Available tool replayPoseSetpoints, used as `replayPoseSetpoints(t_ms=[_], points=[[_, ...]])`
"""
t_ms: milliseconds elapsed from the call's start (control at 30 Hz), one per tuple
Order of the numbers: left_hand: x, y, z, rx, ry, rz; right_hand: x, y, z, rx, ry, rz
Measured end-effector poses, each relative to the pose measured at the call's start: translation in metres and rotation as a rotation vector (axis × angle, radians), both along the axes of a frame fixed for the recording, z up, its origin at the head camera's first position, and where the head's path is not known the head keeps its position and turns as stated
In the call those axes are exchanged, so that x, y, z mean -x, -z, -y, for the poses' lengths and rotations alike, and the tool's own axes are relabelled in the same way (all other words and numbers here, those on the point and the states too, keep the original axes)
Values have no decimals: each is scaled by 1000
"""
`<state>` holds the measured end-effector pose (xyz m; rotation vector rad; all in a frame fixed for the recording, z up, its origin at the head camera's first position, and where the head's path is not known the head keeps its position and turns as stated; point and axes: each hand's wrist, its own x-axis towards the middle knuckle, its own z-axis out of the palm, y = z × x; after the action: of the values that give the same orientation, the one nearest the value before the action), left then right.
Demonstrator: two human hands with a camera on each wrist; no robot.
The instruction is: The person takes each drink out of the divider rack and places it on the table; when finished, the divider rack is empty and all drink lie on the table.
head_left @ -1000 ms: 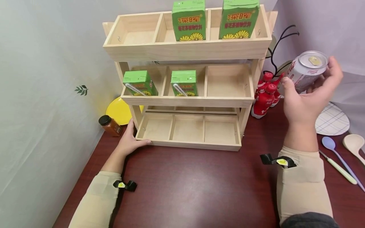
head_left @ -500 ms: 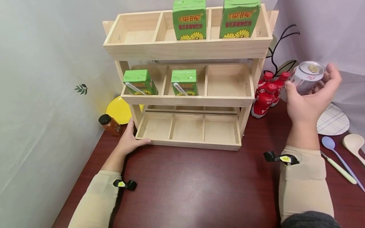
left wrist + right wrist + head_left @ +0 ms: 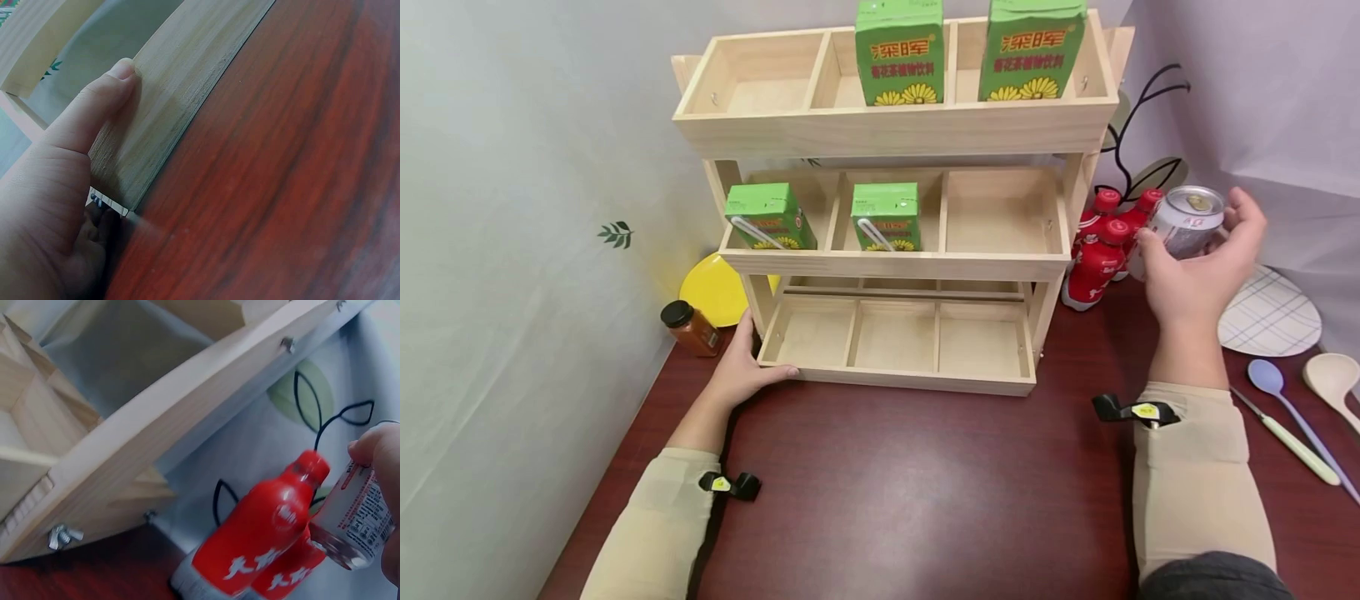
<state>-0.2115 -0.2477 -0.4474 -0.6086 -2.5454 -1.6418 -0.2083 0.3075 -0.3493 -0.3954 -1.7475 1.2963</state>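
Right hand (image 3: pixel 1204 283) grips silver-and-white cylindrical metal can (image 3: pixel 1186 227) near red-wrapped plastic bottles (image 3: pixel 1096 268). Left hand (image 3: pixel 739 373) clasps bottom front left corner of pale wooden three-tier rack (image 3: pixel 891 266).

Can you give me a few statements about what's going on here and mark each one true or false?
1. The right hand holds a silvery-white metal drink can. True.
2. The left hand holds a round yellow plate. False: it grips the pale wooden three-tier rack.
3. The rack's middle tier holds two green cardboard drink cartons. True.
4. Three red, white-lettered bottles stand on the top tier. False: they stand beside the rack, on the person's right.
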Motion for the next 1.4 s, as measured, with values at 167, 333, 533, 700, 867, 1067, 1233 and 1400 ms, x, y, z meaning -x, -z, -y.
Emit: replayPoseSetpoints(t_ms=[167, 333, 533, 700, 867, 1067, 1233, 1400], points=[[0, 1, -1, 2, 3, 3, 8, 20, -10, -40, 33, 23], [0, 2, -1, 9, 4, -2, 16, 41, -22, -91, 48, 6], [0, 1, -1, 4, 2, 4, 21, 57, -28, -152, 57, 21], [0, 1, -1, 7, 0, 5, 25, 63, -28, -61, 64, 48], [1, 0, 0, 6, 0, -2, 27, 67, -29, 27, 75, 62], [1, 0, 0, 10, 1, -2, 29, 76, -26, 86, 68, 73], [0, 0, 0, 7, 3, -1, 29, 76, -23, 106, 68, 97], [-1, -2, -1, 8, -2, 2, 25, 72, -17, 92, 91, 121]])
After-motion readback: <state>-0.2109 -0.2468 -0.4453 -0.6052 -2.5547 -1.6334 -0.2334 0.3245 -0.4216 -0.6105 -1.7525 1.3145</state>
